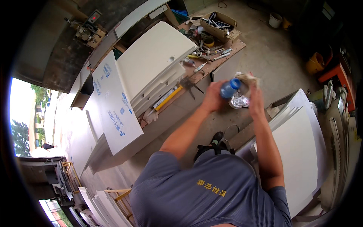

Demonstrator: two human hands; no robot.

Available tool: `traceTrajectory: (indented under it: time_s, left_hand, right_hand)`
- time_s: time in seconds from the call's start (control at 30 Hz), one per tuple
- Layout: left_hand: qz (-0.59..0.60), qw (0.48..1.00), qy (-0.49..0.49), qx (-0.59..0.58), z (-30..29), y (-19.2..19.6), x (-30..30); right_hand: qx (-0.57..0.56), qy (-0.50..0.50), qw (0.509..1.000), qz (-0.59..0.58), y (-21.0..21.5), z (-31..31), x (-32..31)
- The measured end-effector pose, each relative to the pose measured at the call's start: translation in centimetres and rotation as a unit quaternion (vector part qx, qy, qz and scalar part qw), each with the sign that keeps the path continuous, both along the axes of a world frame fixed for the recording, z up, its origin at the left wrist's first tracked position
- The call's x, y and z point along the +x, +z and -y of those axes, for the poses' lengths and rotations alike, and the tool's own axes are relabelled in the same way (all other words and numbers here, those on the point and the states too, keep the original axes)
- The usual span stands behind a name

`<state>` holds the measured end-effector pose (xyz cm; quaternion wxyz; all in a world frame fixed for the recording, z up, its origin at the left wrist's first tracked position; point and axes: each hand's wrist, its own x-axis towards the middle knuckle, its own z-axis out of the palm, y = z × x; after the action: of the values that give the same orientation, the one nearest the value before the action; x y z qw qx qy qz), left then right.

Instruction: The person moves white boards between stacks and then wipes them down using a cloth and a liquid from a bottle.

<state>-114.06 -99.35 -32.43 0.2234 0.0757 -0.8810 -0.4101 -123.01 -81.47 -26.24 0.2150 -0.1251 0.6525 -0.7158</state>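
Both arms stretch forward, left hand (pixel 213 96) curled in a grip, right hand (pixel 256 99) raised beside it

This is a carpentry workshop, open to the street on one side. White boards (pixel 153 62) lie stacked on a long workbench (pixel 223 56), and more panels (pixel 298 151) lean against a machine at the right. The bench end is littered with sealant tubes (pixel 221 56), a cardboard box of tools (pixel 217 24) and a yellow level (pixel 168 97) (none of it tidy). A saw (pixel 87 29) sits on a far bench, buckets (pixel 275 19) stand on the bare concrete floor (pixel 272 56).
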Motion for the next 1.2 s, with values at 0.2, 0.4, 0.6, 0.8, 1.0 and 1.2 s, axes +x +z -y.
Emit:
traceTrajectory:
  time_s: [0.2,0.4,0.6,0.8,1.0,1.2]
  left_hand:
    - [0.009,0.972,0.173,0.156,16.9,3.5,-0.8]
    - [-0.120,0.917,0.369,-0.093,36.0,4.0,1.0]
    - [-0.110,0.906,0.410,0.007,37.5,0.6,0.1]
    - [-0.108,0.905,0.411,0.022,43.5,-3.1,4.2]
    - [-0.059,0.953,0.260,-0.147,19.5,-4.1,3.4]
    - [0.356,0.783,-0.170,0.480,-12.9,-9.3,3.8]
  right_hand:
    - [-0.345,-0.030,0.878,0.331,-2.5,-5.8,-2.8]
    - [-0.352,-0.137,0.852,0.361,-4.4,-10.8,-2.6]
    - [-0.390,-0.192,0.839,0.326,-6.4,-17.2,0.0]
    - [-0.297,-0.288,0.881,0.230,-5.8,-25.7,1.4]
    - [0.407,-0.201,0.841,-0.294,-12.4,-33.3,4.7]
    - [0.536,0.185,0.753,-0.335,-10.1,-25.1,6.9]
